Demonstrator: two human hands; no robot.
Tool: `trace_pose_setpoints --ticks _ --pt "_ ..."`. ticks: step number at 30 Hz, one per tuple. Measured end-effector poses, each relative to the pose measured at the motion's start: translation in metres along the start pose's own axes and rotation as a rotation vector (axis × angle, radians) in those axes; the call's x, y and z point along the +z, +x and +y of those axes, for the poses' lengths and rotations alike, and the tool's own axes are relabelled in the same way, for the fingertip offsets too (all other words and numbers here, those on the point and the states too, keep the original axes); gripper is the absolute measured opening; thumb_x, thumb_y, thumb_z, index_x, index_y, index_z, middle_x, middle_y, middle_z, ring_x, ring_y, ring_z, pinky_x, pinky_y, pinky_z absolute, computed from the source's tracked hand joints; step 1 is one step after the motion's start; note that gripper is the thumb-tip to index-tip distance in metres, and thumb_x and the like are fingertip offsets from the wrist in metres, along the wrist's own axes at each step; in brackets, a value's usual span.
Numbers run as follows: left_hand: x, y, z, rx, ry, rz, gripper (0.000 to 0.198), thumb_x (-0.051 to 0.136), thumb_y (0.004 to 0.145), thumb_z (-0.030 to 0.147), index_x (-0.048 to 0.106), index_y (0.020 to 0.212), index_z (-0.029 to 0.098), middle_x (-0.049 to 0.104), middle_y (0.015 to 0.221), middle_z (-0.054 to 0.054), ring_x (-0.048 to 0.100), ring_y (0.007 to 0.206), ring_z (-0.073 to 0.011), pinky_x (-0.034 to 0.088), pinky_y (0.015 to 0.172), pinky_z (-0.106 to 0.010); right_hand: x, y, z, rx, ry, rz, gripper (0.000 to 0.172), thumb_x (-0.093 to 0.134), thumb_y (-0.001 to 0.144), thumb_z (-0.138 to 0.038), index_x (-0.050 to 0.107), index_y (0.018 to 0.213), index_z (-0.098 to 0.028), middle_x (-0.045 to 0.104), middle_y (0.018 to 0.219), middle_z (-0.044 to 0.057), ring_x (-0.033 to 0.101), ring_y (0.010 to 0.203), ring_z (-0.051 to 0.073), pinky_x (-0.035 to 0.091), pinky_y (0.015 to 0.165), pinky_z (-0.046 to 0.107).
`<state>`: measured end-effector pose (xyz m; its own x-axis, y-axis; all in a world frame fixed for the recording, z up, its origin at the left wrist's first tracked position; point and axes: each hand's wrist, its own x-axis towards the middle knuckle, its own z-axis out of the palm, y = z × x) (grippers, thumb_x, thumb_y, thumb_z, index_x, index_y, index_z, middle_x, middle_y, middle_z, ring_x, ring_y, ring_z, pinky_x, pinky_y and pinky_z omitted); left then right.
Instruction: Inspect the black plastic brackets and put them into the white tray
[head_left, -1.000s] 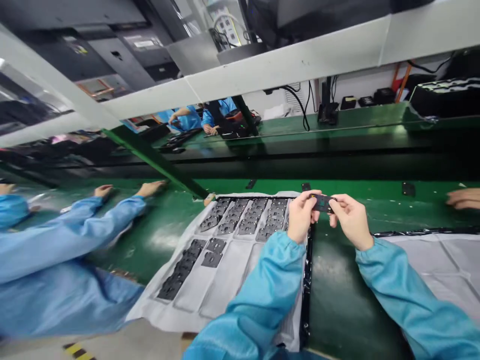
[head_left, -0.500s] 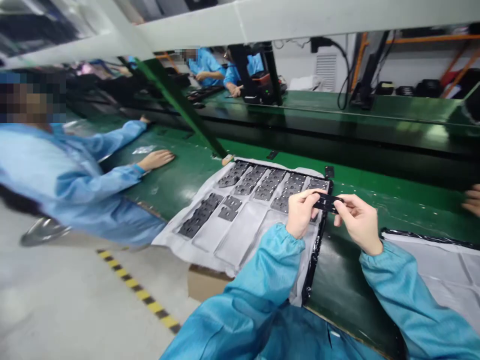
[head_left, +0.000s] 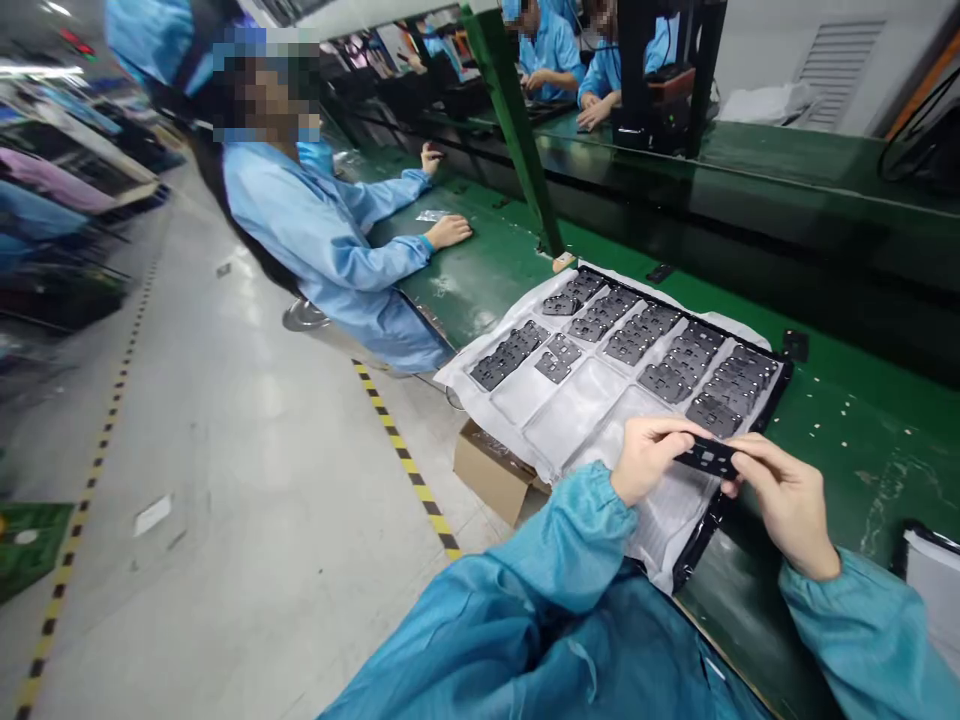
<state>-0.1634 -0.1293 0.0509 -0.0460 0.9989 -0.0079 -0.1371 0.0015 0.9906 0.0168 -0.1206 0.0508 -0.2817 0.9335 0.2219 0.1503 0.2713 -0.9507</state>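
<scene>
Between my two hands is a small flat black plate (head_left: 707, 456) with light spots and cut-outs, its ends pinched by the fingers. My left hand (head_left: 651, 455) grips its left end and my right hand (head_left: 784, 490) its right end. Both hold it above the near right part of a white-lined tray (head_left: 517, 437). Similar dark plates (head_left: 641, 333) lie overlapped in rows in the tray's far compartments. More of them (head_left: 510, 355) fill the near left compartment, and a few (head_left: 557, 358) lie beside it. My forearms and hands hide part of the tray's near right side.
A co-worker in blue (head_left: 300, 220) sits to the left, one hand (head_left: 450, 232) on the green bench (head_left: 487, 270). A green post (head_left: 517, 130) rises behind the tray. Below the tray's left edge is a cardboard box (head_left: 491, 480). A second tray (head_left: 934, 570) shows at right.
The view has swung left, so the tray and my hands appear farther right and more floor shows. Both hands still hold the black plate, which looks tilted a little differently.
</scene>
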Motion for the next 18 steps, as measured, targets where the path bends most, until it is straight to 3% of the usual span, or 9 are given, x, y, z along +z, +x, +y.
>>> trace_pose_setpoints --ticks 2,3,6,9,11,15,18 --pt "-0.04 0.004 0.003 0.006 0.052 0.076 0.019 0.059 0.071 0.025 0.074 0.076 0.016 0.067 0.068 -0.003 0.049 0.051 -0.0101 0.034 0.044 -0.021 -0.003 0.002 -0.001 0.022 0.004 -0.088 0.019 0.057 0.087 -0.033 0.069 0.097 -0.021 0.063 0.107 0.009 0.062 0.061 0.013 0.054 0.052 0.028" --pt "-0.066 0.007 0.004 0.043 0.093 0.17 0.017 0.058 0.071 0.025 0.073 0.072 0.016 0.065 0.065 -0.002 0.049 0.053 -0.0106 0.034 0.046 -0.021 -0.007 0.004 -0.002 0.022 -0.021 -0.095 0.02 0.058 0.087 -0.033 0.068 0.099 -0.021 0.062 0.111 0.01 0.062 0.065 0.014 0.055 0.055 0.028" --pt "-0.151 0.022 0.005 0.122 0.251 0.482 0.018 0.053 0.07 0.024 0.07 0.068 0.015 0.064 0.066 -0.001 0.051 0.059 -0.0119 0.036 0.052 -0.021 -0.021 0.012 -0.005 0.009 -0.127 0.013 0.021 0.059 0.087 -0.033 0.067 0.101 -0.021 0.061 0.112 0.01 0.062 0.07 0.014 0.055 0.058 0.027" --pt "-0.214 0.037 0.001 0.061 0.428 0.57 0.021 0.052 0.068 0.023 0.07 0.068 0.014 0.067 0.07 -0.002 0.054 0.067 -0.014 0.039 0.06 -0.023 -0.035 0.018 -0.007 0.03 -0.174 0.121 0.019 0.057 0.088 -0.033 0.067 0.097 -0.02 0.062 0.105 0.008 0.061 0.064 0.011 0.054 0.056 0.026" --pt "-0.234 0.045 -0.003 0.042 0.52 0.544 0.022 0.052 0.067 0.024 0.071 0.069 0.013 0.068 0.072 -0.004 0.055 0.072 -0.0154 0.041 0.066 -0.023 -0.041 0.02 -0.007 0.045 -0.2 0.158 0.018 0.057 0.088 -0.033 0.067 0.095 -0.02 0.063 0.101 0.007 0.06 0.062 0.011 0.054 0.055 0.025" --pt "-0.242 0.057 -0.002 -0.077 0.666 0.358 0.03 0.051 0.072 0.03 0.073 0.083 0.013 0.068 0.074 -0.004 0.053 0.061 -0.0137 0.044 0.061 -0.025 -0.044 0.02 -0.005 0.042 -0.23 0.175 0.019 0.058 0.087 -0.035 0.067 0.093 -0.019 0.063 0.101 0.007 0.061 0.062 0.012 0.055 0.053 0.027" --pt "-0.244 0.061 0.008 0.031 0.952 0.204 0.035 0.052 0.076 0.031 0.071 0.1 0.015 0.069 0.085 -0.006 0.057 0.069 -0.0159 0.047 0.07 -0.029 -0.045 0.02 -0.004 0.025 -0.251 0.173 0.018 0.058 0.087 -0.034 0.067 0.091 -0.019 0.063 0.103 0.008 0.061 0.063 0.013 0.055 0.053 0.027"
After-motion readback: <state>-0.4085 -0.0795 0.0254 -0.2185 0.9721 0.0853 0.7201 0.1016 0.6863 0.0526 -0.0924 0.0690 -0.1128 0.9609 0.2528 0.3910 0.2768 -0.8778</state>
